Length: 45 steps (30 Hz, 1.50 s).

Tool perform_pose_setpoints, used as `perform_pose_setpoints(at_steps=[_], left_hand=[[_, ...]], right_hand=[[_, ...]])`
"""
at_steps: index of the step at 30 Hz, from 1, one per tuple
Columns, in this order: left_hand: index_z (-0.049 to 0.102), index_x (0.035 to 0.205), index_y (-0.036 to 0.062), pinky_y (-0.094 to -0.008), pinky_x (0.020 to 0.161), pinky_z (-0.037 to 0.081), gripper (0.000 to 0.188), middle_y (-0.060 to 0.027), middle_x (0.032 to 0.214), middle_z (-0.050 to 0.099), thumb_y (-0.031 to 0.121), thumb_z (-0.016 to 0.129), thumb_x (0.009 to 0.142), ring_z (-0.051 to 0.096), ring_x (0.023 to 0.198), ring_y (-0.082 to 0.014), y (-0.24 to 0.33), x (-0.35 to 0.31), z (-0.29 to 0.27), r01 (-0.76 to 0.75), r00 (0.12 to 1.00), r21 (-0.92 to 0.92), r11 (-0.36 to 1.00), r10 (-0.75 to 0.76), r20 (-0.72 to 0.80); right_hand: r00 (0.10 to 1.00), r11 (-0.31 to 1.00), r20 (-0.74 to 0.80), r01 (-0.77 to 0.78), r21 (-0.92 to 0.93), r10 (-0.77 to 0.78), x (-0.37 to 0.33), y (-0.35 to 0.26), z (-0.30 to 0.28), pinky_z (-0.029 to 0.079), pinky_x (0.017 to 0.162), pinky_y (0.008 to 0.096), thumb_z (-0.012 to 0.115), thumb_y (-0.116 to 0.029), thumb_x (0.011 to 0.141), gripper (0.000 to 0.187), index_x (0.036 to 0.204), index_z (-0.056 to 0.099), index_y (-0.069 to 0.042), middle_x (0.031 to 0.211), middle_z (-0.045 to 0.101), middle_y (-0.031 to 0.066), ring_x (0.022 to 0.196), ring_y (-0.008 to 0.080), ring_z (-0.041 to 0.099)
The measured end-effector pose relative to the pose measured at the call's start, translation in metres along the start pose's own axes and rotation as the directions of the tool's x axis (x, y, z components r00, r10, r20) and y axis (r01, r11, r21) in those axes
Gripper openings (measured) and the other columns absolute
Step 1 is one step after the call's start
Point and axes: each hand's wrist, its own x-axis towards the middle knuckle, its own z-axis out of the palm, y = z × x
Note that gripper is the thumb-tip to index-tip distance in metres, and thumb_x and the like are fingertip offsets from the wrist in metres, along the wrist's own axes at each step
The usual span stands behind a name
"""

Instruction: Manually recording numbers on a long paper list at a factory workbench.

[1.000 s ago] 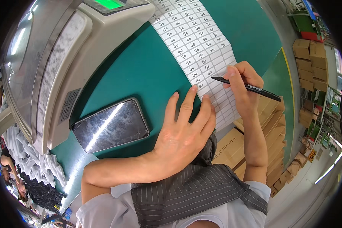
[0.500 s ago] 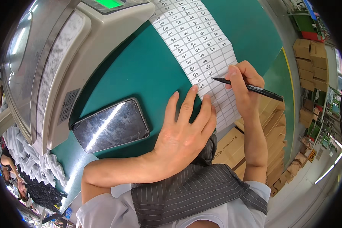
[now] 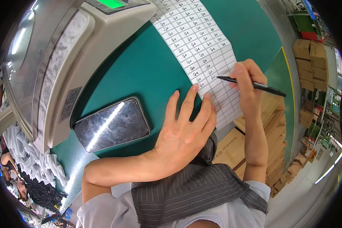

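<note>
Across the green table lies a white sheet of small labels (image 3: pixel 195 32) in a grid, with handwritten marks in its upper rows and blank cells lower down. My right hand (image 3: pixel 248 83) pinches a black marker pen (image 3: pixel 268 89), its tip at a cell near the last written marks. Fingers spread, my left hand (image 3: pixel 188 127) rests with its fingertips on the left edge of the sheet. To the left of that hand, a dark smartphone (image 3: pixel 112 125) lies face up, its screen reflecting a bright streak of light.
A beige weighing scale (image 3: pixel 114 41) with a green display fills the upper left. Brown cardboard boxes (image 3: pixel 231 146) stand below the table's near edge, and more stacked boxes (image 3: pixel 309 64) are at far right. White cloth pieces (image 3: pixel 30 155) lie in a heap at lower left.
A new handwritten mark shows in one cell beside the pen. My right hand and the marker have shifted slightly right, while my left hand stays in place.
</note>
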Motion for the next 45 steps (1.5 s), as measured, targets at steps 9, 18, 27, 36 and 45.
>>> perform_pose_setpoints(at_steps=[9,18,27,36,45], left_hand=[[0.062,0.117,0.0084,-0.0575,0.101,0.035,0.054,-0.0105,0.129,0.052,0.025,0.077,0.068,0.043,0.129,-0.0369,-0.001,-0.002,0.002,0.001,1.000,-0.006,1.000,-0.001,0.012],[0.062,0.115,0.0031,-0.0577,0.100,0.038,0.041,-0.0144,0.123,0.052,0.018,0.061,0.077,0.043,0.127,-0.0433,-0.001,-0.003,0.003,-0.039,0.999,-0.011,0.999,0.038,-0.023],[0.063,0.117,0.0084,-0.0574,0.102,0.034,0.052,-0.0080,0.120,0.054,0.023,0.075,0.069,0.043,0.128,-0.0372,0.000,-0.003,0.003,0.004,1.000,-0.024,1.000,-0.004,-0.014],[0.063,0.117,0.0084,-0.0578,0.102,0.034,0.053,-0.0079,0.119,0.054,0.024,0.075,0.068,0.042,0.129,-0.0372,0.000,-0.004,0.004,0.007,1.000,-0.020,1.000,-0.007,-0.011],[0.063,0.111,0.0041,-0.0587,0.099,0.039,0.036,-0.0138,0.120,0.053,0.018,0.061,0.077,0.044,0.125,-0.0427,-0.003,-0.004,0.003,-0.048,0.998,-0.008,0.999,0.048,-0.033]], right_hand=[[0.979,0.983,0.109,0.177,-0.050,-0.171,-0.017,-0.004,0.003,0.037,0.049,0.0214,0.059,-0.006,0.091,0.018,0.074,0.057,-0.002,0.064,0.057,0.0007,0.054,0.0036,0.050],[0.984,0.989,0.123,0.137,-0.063,-0.129,-0.019,0.010,0.014,0.032,0.045,0.0226,0.065,-0.008,0.088,0.021,0.071,0.055,-0.002,0.057,0.052,-0.0010,0.051,0.0028,0.040],[0.977,0.977,0.133,0.183,-0.114,-0.167,-0.019,0.009,0.013,0.030,0.044,0.0235,0.065,-0.008,0.088,0.024,0.069,0.053,-0.002,0.054,0.048,-0.0013,0.049,0.0038,0.037],[0.975,0.978,0.161,0.175,-0.114,-0.155,-0.019,0.007,0.014,0.031,0.045,0.0231,0.064,-0.007,0.089,0.022,0.070,0.054,-0.002,0.056,0.050,-0.0009,0.050,0.0035,0.038],[0.983,0.981,0.120,0.153,-0.118,-0.139,-0.019,0.006,0.014,0.032,0.045,0.0234,0.063,-0.008,0.091,0.022,0.072,0.054,-0.002,0.056,0.050,-0.0012,0.051,0.0033,0.039]])
